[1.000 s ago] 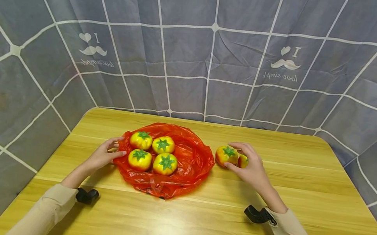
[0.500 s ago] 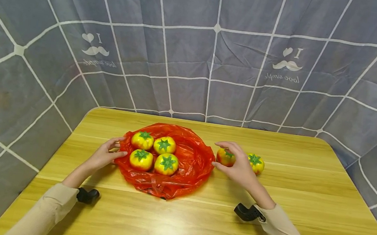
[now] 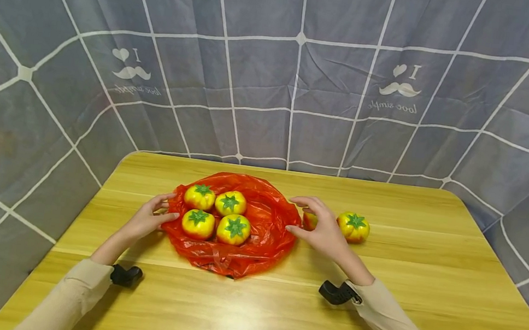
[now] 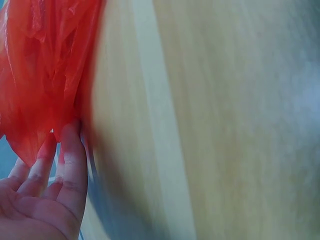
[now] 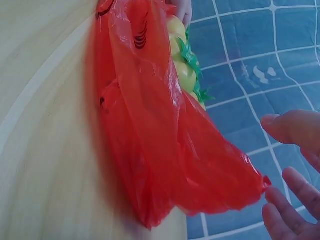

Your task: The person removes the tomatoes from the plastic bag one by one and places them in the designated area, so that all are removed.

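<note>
Red bag (image 3: 237, 263), mouth up, seemingly longest crosswise

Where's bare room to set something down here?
Bare: the table in front of the red bag, between the sleeves; and right of the rightmost fruit. Crowded: the bag's left half, with four fruits and the left hand at its rim; beside its right rim, the right hand and a half-hidden fruit.

Red bag (image 3: 264, 228); yellow-red, green-topped fruits (image 3: 348, 231); grey white-gridded curtain (image 3: 334, 80)

Four fruits (image 3: 234, 229) lie in the bag (image 3: 264, 226), two right of it.
</note>
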Available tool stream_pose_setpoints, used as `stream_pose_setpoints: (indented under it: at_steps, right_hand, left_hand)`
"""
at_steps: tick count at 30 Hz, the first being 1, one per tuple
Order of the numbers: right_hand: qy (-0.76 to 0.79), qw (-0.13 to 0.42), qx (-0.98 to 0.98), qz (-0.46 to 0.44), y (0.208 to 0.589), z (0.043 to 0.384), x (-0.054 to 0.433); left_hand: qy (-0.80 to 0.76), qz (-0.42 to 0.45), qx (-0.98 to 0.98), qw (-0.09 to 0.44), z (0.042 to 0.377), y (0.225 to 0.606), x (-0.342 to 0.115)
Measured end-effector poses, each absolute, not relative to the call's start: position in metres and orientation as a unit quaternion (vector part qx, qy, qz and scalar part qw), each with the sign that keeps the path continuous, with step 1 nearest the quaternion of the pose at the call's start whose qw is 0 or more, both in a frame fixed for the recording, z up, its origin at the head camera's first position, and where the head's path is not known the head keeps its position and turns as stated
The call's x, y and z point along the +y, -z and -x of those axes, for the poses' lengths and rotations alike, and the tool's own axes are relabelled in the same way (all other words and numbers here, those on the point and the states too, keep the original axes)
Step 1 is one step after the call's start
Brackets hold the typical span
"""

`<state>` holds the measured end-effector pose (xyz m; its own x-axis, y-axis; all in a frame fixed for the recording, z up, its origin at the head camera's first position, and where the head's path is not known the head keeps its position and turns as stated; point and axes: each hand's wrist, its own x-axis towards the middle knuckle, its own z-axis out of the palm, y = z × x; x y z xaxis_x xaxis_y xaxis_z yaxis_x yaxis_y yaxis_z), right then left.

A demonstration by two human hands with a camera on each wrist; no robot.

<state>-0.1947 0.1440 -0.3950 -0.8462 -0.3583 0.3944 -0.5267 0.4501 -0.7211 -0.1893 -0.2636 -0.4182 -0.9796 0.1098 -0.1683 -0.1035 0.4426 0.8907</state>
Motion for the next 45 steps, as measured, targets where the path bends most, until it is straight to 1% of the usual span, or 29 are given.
stream_pose_setpoints:
  at_steps: [19, 34, 41, 45]
  right_hand:
    - [-0.464, 0.043, -0.84, -0.279, 0.39, 0.2, 0.112]
    - [-0.439, 0.053, -0.847, -0.294, 0.388, 0.198, 0.093]
    - [-0.389, 0.084, -0.865, -0.305, 0.38, 0.193, 0.086]
    - [-0.39, 0.083, -0.862, -0.313, 0.379, 0.193, 0.081]
  left_hand:
    - [-0.535, 0.007, 0.839, 0.1, 0.189, 0.422, -0.266]
    - [-0.545, -0.01, 0.832, 0.104, 0.19, 0.418, -0.267]
    - [-0.544, -0.002, 0.832, 0.106, 0.189, 0.418, -0.267]
    - [-0.541, -0.001, 0.834, 0.106, 0.189, 0.418, -0.267]
